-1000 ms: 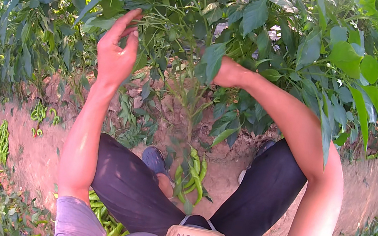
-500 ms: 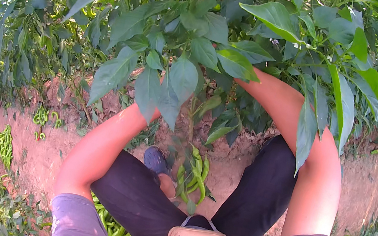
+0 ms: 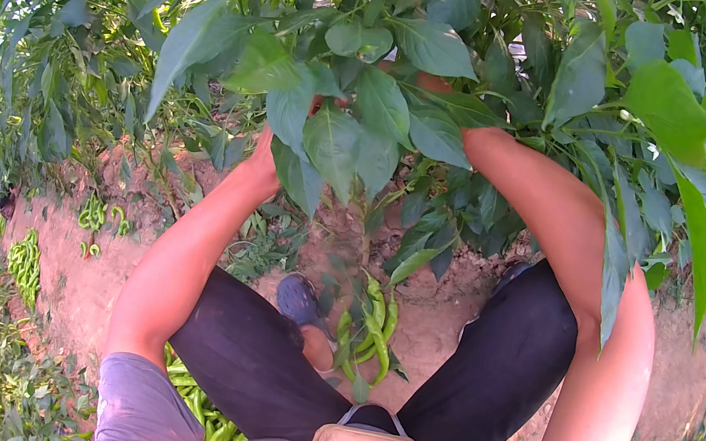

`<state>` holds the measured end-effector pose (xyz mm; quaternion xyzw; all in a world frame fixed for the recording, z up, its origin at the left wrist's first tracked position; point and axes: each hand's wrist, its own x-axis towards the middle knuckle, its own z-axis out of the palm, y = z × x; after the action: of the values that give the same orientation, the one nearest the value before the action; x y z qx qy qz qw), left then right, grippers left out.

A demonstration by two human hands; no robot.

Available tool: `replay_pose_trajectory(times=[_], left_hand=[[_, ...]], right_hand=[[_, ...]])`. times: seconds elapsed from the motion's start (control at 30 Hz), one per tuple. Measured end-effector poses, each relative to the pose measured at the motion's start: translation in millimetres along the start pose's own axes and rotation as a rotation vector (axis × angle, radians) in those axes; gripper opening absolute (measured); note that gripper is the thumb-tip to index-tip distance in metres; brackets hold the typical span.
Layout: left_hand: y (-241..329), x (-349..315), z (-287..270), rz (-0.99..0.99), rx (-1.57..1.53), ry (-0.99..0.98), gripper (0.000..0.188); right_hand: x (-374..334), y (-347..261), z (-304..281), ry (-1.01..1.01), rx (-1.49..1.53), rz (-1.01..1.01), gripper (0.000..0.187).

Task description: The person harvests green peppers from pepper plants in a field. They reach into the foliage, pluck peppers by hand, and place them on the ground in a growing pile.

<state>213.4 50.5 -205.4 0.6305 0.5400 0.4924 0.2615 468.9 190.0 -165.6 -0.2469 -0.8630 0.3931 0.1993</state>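
Both my forearms reach up into a leafy pepper plant [image 3: 383,103]. My left hand [image 3: 264,159] goes in among the leaves at the plant's left side; only its wrist end shows plainly, and leaves cover its fingers. A sliver of my right hand [image 3: 435,84] shows between leaves further in, with its fingers hidden. Whatever either hand touches in there cannot be made out. Below the plant, a small bunch of long green peppers [image 3: 376,329] lies on the soil between my legs.
More green peppers [image 3: 210,417] are heaped beside my left thigh. Small piles of peppers [image 3: 25,267] lie on the reddish soil [image 3: 74,304] at the left. Dense plant rows stand ahead and along both sides. My shoe [image 3: 298,299] is close to the stem.
My left hand has shifted left and sits a little clearer of the leaves. The right elbow has swung slightly outward. Leaves above have moved, and the view has shifted slightly.
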Motion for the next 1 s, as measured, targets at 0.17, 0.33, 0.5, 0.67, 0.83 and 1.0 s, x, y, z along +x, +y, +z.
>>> replay_pose_trajectory(times=[0.17, 0.33, 0.5, 0.67, 0.83, 1.0], left_hand=[[74, -27, 17, 0.168, 0.361, -0.001, 0.039], [149, -17, 36, 0.567, 1.104, -0.119, 0.045], [145, 10, 8, 0.36, 1.446, 0.06, 0.046], [120, 4, -43, 0.364, 1.444, 0.135, 0.045], [119, 2, -45, 0.392, 1.411, 0.163, 0.048], [145, 0, -20, 0.528, 1.296, 0.238, 0.039]], right_hand=[[20, 19, 26, 0.07, -0.56, -0.277, 0.029], [34, 17, 55, 0.719, -2.825, -0.534, 0.029], [10, 11, 47, 0.177, -1.375, -0.557, 0.026], [-4, -2, 19, -0.063, -0.457, -0.032, 0.028], [-11, -9, 35, -0.04, -0.427, -0.102, 0.044], [17, -18, 77, 0.079, -0.044, -0.157, 0.097]])
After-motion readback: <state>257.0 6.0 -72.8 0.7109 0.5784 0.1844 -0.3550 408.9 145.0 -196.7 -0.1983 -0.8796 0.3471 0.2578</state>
